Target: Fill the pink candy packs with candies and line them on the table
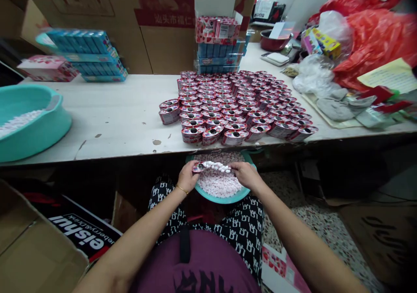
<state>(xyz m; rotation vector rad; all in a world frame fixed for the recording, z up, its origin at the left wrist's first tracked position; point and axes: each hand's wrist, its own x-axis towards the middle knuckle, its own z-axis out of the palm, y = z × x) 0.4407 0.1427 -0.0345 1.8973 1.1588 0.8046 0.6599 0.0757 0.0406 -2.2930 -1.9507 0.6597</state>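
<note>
My left hand [187, 178] is closed around a small oval pink-and-red carton [197, 167] with a round hole in its top. My right hand [246, 175] grips the end of what looks like a narrow scoop, mostly hidden under a row of white candies [216, 166]. The row reaches across to the carton's opening. Below both hands, a turquoise basin [219, 201] rests at my lap, filled with pale pink and white candies [220, 184]. Many matching oval cartons [234, 137] stand in close rows on the table above, their holes facing up.
The white table [130, 123] has its front edge just beyond my hands. At left stands a larger turquoise basin [60, 121] of white pieces. Blue packs [91, 58] and stacked display boxes [218, 50] stand at the back. Red plastic bags [381, 37] crowd the right.
</note>
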